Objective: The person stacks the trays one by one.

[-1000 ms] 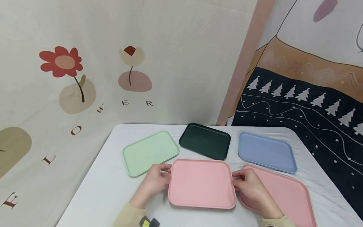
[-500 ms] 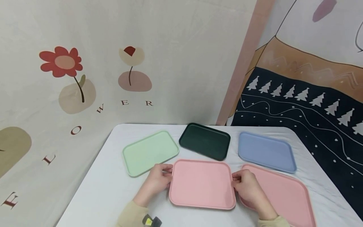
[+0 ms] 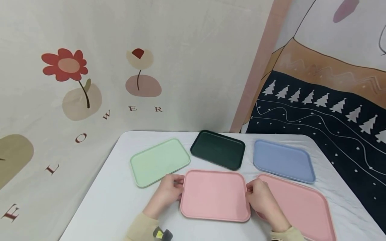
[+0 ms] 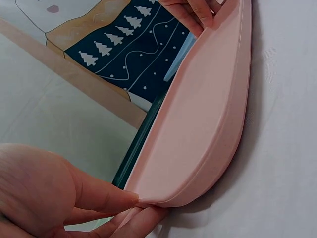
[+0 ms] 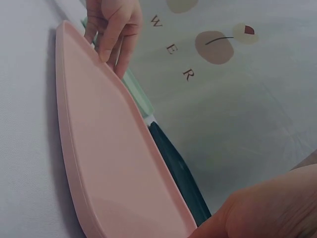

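Observation:
A pink rectangular tray (image 3: pixel 215 195) with a low raised rim is held at its two short ends. My left hand (image 3: pixel 168 190) pinches its left end, the thumb on the rim and the fingers under it, as the left wrist view shows. At the right end, my right hand (image 3: pixel 261 197) grips the rim; in the left wrist view its fingers (image 4: pixel 195 12) lie at the tray's far end. In the right wrist view the tray (image 5: pixel 109 144) has a shadow along its near edge. Whether its underside touches the table is hidden.
A second pink tray (image 3: pixel 304 209) lies at the right, partly behind my right hand. A light green tray (image 3: pixel 160 163), a dark green tray (image 3: pixel 218 150) and a blue tray (image 3: pixel 284 162) lie along the back of the white-covered table (image 3: pixel 99 207). A printed cloth (image 3: pixel 193 67) hangs behind.
The held pink tray has shifted very slightly, its left end moving a little to the right with my left hand. The other trays have stayed in place.

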Tool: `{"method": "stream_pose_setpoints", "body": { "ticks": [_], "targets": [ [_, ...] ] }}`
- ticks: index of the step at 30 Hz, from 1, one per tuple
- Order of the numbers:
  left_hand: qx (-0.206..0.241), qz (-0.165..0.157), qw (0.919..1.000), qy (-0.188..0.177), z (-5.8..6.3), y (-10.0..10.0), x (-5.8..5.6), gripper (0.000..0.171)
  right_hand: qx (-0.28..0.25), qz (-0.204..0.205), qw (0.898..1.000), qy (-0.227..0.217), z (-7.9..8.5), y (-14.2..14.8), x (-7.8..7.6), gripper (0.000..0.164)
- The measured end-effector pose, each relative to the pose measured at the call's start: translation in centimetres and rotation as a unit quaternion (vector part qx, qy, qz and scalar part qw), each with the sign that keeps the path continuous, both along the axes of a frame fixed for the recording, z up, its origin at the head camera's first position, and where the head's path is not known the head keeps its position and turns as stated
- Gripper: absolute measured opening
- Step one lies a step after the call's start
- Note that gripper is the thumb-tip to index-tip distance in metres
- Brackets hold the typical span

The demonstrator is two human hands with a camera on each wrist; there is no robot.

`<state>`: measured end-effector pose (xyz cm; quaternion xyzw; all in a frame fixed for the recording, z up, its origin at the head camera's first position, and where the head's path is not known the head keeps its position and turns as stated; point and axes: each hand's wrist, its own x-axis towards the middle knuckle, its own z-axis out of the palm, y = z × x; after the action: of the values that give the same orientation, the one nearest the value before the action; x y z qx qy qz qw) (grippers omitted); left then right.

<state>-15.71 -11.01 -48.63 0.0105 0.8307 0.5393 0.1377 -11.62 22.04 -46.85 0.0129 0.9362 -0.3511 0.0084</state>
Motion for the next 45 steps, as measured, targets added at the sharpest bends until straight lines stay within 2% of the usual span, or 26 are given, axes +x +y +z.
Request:
{"method": "stream_pose_setpoints", "body": {
  "ticks": [6, 10, 11, 13, 17, 21, 25, 29, 33, 38, 45],
  "targets": [
    [-0.003, -0.004, 1.0, 0.003, 0.1, 0.0, 0.0, 0.046, -0.003, -0.003, 1.0, -0.005, 0.0, 0.0, 0.0, 0.016],
    [0.001, -0.005, 1.0, -0.004, 0.4, -0.3, 0.2, 0.046, -0.007, -0.006, 1.0, -0.01, 0.3, 0.5, 0.3, 0.004],
    [0.005, -0.003, 1.0, -0.004, 0.6, -0.4, 0.2, 0.046, -0.011, -0.006, 1.0, -0.011, 0.5, 0.7, 0.4, 0.007],
    [0.013, 0.001, 0.9999, -0.003, 1.0, -0.5, 0.3, 0.046, -0.027, -0.009, 1.0, -0.012, 0.8, 1.2, 0.8, 0.022],
    [0.022, -0.001, 0.9997, 0.013, 1.8, -0.5, 0.3, 0.045, -0.073, -0.018, 0.997, -0.025, 1.4, 2.7, 1.7, 0.029],
    [0.022, -0.022, 0.9994, 0.018, 2.5, 0.0, 0.1, 0.043, -0.119, -0.041, 0.99, -0.056, 1.9, 4.7, 2.5, 0.034],
    [0.039, -0.05, 0.9978, 0.016, 3.0, 0.8, -0.2, 0.042, -0.132, -0.063, 0.985, -0.088, 2.2, 7.0, 3.2, 0.041],
    [0.067, -0.072, 0.9952, 0.004, 3.2, 2.0, -0.9, 0.042, -0.089, -0.067, 0.991, -0.07, 2.4, 9.6, 4.0, 0.044],
    [0.093, -0.082, 0.9922, -0.007, 3.1, 3.5, -1.8, 0.041, -0.07, -0.075, 0.993, -0.053, 2.7, 11.9, 4.6, 0.044],
    [0.106, -0.097, 0.9895, -0.019, 3.1, 6.2, -2.7, 0.04, -0.113, -0.098, 0.986, -0.072, 3.0, 14.9, 5.0, 0.047],
    [0.104, -0.129, 0.9861, -0.015, 3.5, 10.8, -3.6, 0.038, -0.115, -0.172, 0.972, -0.112, 2.4, 19.0, 6.2, 0.052]
  ]
}}
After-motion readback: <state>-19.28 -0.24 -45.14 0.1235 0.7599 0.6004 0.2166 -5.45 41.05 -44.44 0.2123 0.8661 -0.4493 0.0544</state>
